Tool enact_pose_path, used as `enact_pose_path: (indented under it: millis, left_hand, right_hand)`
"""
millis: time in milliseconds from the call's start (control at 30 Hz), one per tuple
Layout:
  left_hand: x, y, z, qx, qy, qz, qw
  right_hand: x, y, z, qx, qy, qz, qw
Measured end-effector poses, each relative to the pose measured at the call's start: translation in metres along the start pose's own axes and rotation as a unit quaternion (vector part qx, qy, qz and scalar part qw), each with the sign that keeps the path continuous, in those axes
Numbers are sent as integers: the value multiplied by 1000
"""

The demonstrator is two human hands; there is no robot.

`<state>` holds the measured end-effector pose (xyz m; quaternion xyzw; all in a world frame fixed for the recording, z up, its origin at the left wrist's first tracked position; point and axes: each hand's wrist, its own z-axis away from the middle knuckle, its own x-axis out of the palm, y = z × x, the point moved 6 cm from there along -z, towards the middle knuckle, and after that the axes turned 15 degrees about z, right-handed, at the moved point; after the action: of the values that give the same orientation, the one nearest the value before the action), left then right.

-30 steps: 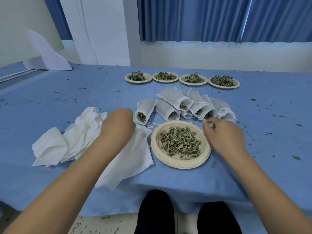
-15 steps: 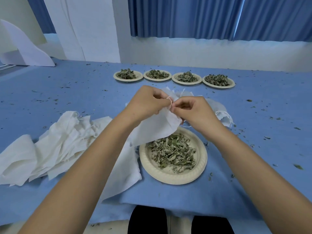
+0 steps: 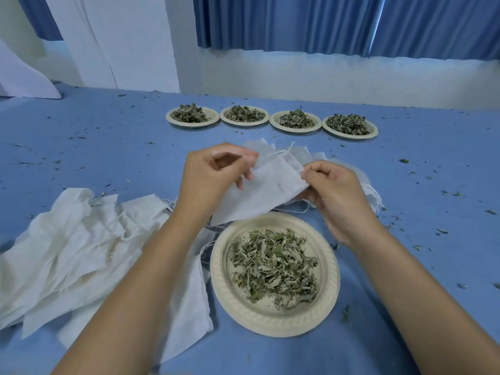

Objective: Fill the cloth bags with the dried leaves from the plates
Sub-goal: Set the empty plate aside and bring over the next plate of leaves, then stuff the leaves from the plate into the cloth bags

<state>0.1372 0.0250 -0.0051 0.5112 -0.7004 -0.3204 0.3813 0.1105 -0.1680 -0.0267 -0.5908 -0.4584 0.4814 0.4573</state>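
Two hands meet at the centre of the frame above a blue-covered table [image 3: 108, 147], each pinching one side of the mouth of a white cloth bag [image 3: 273, 190]. The left hand [image 3: 213, 177] grips the left edge and the right hand [image 3: 335, 193] the right. The bag hangs slack between them, just over the far rim of a paper plate [image 3: 270, 326] of dried leaves [image 3: 273, 269] at lower centre.

The step in hand looks to be opening the bag. That likely goes best by drawing the two edges apart until the mouth gapes. Holding it low over the plate would let stray leaves fall back in.

Four more heaped plates [image 3: 192, 125] line the upper centre, and a pile of flat bags [image 3: 81, 239] lies at left.
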Motion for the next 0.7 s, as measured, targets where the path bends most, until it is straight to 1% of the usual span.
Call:
enact_pose_path:
  millis: [33,100,200,267,300,400,467,567,633,700]
  left_hand:
    - [7,2,3,39,-44,-61,996]
    - [25,3,10,105,-127,-157,974]
    - [38,4,18,160,-186,-215,945]
    - [40,5,21,178,-194,-223,939]
    - [39,5,21,175,-191,-218,941]
    - [33,3,19,118,-169,-181,962]
    - [34,3,20,96,-179,-171,964]
    - [37,3,21,104,-209,-191,953]
    - [35,4,20,111,-201,-188,955]
    - [33,4,20,111,-180,-163,964]
  right_hand:
    - [-1,2,0,7,2,-21,1000]
    - [3,3,2,11,-10,-45,999]
    - [10,2,5,6,-41,-50,998]
    - [11,1,6,0,-48,-41,998]
    - [12,0,7,-3,-51,-33,998]
    - [16,-2,10,-20,-60,-17,998]
    - [19,-3,12,-30,-60,-18,998]
    - [19,-5,14,-29,-67,-31,997]
    - [19,-3,14,-25,-61,-30,997]
    - [18,-2,14,-23,-48,-22,998]
